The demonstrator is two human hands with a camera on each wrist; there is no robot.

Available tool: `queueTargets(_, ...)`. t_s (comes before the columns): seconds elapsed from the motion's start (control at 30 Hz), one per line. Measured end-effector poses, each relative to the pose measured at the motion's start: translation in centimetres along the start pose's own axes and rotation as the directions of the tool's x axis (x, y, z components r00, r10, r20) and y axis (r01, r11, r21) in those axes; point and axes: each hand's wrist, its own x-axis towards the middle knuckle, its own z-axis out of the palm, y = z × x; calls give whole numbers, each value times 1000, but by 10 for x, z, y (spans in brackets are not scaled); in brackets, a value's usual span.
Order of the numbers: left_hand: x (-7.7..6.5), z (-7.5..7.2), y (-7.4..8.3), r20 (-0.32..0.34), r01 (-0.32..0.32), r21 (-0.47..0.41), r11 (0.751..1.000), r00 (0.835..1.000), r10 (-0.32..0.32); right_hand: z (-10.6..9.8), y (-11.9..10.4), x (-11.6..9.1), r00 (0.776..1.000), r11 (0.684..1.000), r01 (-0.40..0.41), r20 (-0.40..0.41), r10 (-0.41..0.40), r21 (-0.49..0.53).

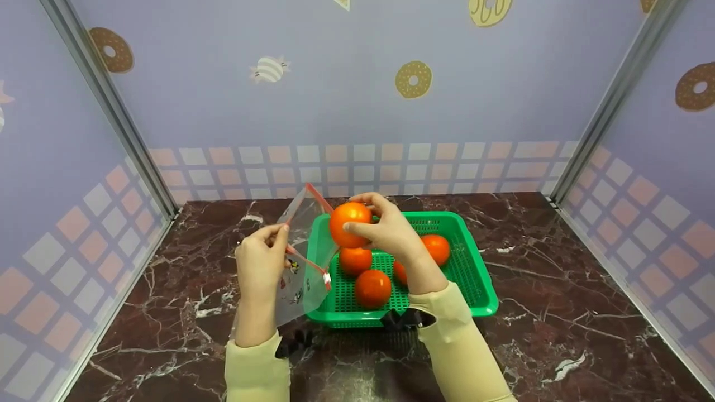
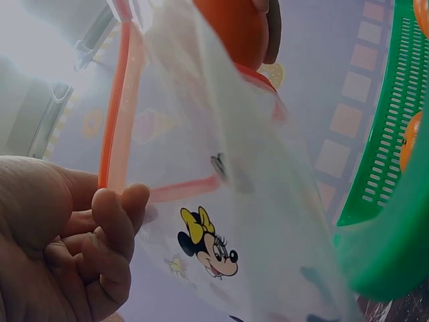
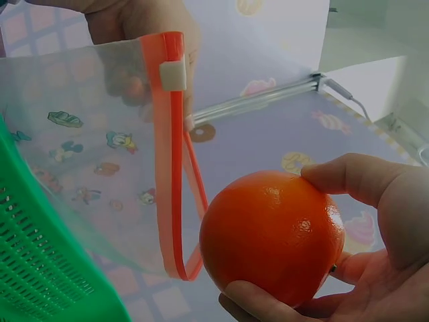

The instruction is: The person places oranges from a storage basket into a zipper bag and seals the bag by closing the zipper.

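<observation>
My left hand (image 1: 261, 258) pinches the red zip edge of a clear slider bag (image 2: 281, 221) printed with cartoon figures. The bag's mouth gapes toward the right, and its white slider (image 3: 173, 76) sits at one end of the red strip. Thumb and fingers of my right hand (image 1: 388, 226) grip an orange (image 3: 271, 235) right at that opening, above the basket. Below it, a green basket (image 1: 472, 245) holds several more oranges, one (image 1: 373, 288) near its front and another (image 1: 435, 249) toward the right, partly behind my right wrist.
The basket stands on a dark red marbled tabletop (image 1: 558, 290). Patterned lilac panels (image 1: 346, 111) close off the back and both sides, joined by metal corner posts (image 1: 609, 100). The bag overlaps the basket's left rim in the head view.
</observation>
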Motion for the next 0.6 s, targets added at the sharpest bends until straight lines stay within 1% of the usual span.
queueTargets(0.17,0,0,-1,-1,-9,0,1000,1000,9,7,-2,4,1000,1000,0,29,0,-10)
queueTargets(0.43,1,0,0,-10,-15,-5,1000,1000,15,18,-7,12,1000,993,3,31,0,-114)
queueTargets(0.6,1,-1,-1,-2,-12,-14,1000,1000,12,25,-8,17,999,988,-16,36,22,-153)
